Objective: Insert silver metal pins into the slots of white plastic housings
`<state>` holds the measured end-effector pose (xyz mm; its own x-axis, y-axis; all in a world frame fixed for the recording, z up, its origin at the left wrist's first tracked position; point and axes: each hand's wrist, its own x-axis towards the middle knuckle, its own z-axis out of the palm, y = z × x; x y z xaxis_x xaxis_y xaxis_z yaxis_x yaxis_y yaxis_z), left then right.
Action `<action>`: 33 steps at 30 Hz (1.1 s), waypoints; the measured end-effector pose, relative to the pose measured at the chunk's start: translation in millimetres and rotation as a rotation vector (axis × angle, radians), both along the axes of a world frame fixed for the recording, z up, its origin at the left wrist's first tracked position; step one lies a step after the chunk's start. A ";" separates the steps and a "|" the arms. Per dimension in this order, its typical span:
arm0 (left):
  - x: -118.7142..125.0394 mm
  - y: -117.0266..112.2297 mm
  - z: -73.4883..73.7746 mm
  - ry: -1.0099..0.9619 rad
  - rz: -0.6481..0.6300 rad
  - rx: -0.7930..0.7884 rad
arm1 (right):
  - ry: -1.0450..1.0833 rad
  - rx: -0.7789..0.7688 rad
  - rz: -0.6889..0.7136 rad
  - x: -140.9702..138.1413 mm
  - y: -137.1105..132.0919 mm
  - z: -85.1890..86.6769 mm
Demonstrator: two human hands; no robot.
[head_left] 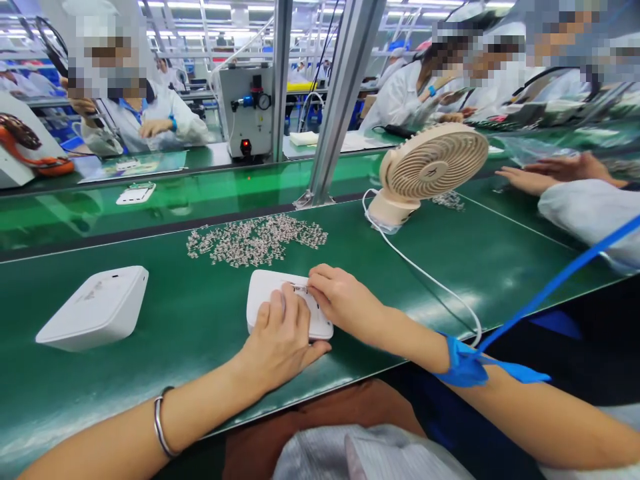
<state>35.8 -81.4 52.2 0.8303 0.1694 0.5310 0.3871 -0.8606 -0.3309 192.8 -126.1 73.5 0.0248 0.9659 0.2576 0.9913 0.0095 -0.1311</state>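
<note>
A white plastic housing (260, 288) with rounded corners lies on the green bench in front of me. My left hand (283, 327) grips it, fingers bent over its upper face and thumb along the near edge. At the right of that face, the fingers of my right hand (340, 293) are pinched together; whatever they hold is too small and hidden to make out. Small metallic detail shows between the two hands. Just beyond the housing spreads a pile of small metal parts (257, 240). To the left stands a white box-shaped unit (97, 300).
A beige fan (433, 170) with a white cable (425, 270) stands to the right. Behind the pile rises a metal post (340, 100). A flat white part (136, 193) lies on the far green strip. A blue strap (465, 363) runs from my right wrist. Co-workers sit across and at right.
</note>
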 end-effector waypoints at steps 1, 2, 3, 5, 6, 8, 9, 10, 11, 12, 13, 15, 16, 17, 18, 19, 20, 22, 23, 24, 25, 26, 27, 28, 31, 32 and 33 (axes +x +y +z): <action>-0.1 0.1 -0.2 -0.002 -0.005 -0.011 | -0.035 -0.020 -0.006 -1.2 0.4 0.8; -0.1 0.2 -0.4 -0.001 -0.011 -0.030 | -0.058 -0.033 -0.008 -2.1 0.7 1.6; -0.1 0.2 -0.5 0.001 -0.015 -0.051 | -0.069 -0.041 -0.005 -2.7 0.9 2.3; 0.0 0.1 -0.3 0.012 -0.013 -0.083 | -0.061 -0.041 -0.003 -2.9 1.3 3.2; 0.1 0.1 0.0 0.018 -0.010 -0.085 | -0.048 -0.038 -0.005 -2.5 1.5 3.5; 0.4 0.0 1.0 0.024 0.000 -0.064 | -0.007 -0.034 -0.019 -1.1 2.3 3.7; 0.5 0.0 1.5 0.020 0.004 -0.051 | 0.018 -0.033 -0.029 -0.4 2.7 3.8; 0.7 -0.1 2.0 0.015 0.007 -0.042 | 0.045 -0.031 -0.037 0.3 3.1 3.9; 1.0 -0.2 2.4 0.010 0.010 -0.039 | 0.071 -0.026 -0.042 1.0 3.6 4.1; 1.2 -0.3 2.7 0.007 0.014 -0.042 | 0.096 -0.017 -0.043 1.6 4.2 4.4; 1.4 -0.5 2.8 0.011 0.019 -0.047 | 0.120 -0.007 -0.041 2.1 4.8 4.8; 1.9 -0.8 2.7 0.029 0.036 -0.052 | 0.171 0.007 -0.042 3.2 5.8 5.7; 2.0 -1.0 2.4 0.038 0.047 -0.048 | 0.198 0.010 -0.045 4.0 6.0 5.9; 2.1 -1.2 2.2 0.045 0.057 -0.041 | 0.229 0.014 -0.048 4.8 5.7 5.8; 2.2 -1.3 2.0 0.050 0.064 -0.031 | 0.268 0.026 -0.046 5.8 4.9 5.2; 2.2 -1.4 1.8 0.054 0.071 -0.023 | 0.316 0.048 -0.039 6.8 3.2 4.0; 2.2 -1.5 1.7 0.054 0.075 -0.016 | 0.374 0.083 -0.027 7.7 0.8 2.0; 2.1 -1.6 1.7 0.052 0.074 -0.007 | 0.508 0.172 0.001 8.8 -5.9 -3.9; 2.0 -1.7 1.8 0.050 0.071 -0.005 | 0.568 0.216 0.012 8.9 -9.9 -7.7; 2.0 -1.7 2.0 0.046 0.067 -0.004 | 0.611 0.253 0.018 8.6 -13.9 -11.6; 2.1 -1.8 2.3 0.042 0.063 -0.004 | 0.634 0.282 0.018 7.9 -17.5 -15.5; 2.2 -1.8 2.6 0.039 0.058 -0.003 | 0.637 0.304 0.016 6.9 -20.6 -19.1; 2.3 -1.9 2.8 0.036 0.057 -0.004 | 0.624 0.319 0.013 5.6 -23.0 -22.0; 2.4 -1.9 3.1 0.031 0.056 -0.004 | 0.602 0.332 0.012 4.2 -24.6 -24.2; 2.5 -2.1 3.7 0.021 0.055 -0.011 | 0.531 0.351 0.020 0.6 -26.0 -26.5; 2.4 -2.1 3.9 0.022 0.052 -0.014 | 0.517 0.350 0.023 -0.1 -25.8 -26.4; 2.4 -2.2 4.0 0.026 0.049 -0.018 | 0.505 0.351 0.023 -0.6 -25.7 -26.2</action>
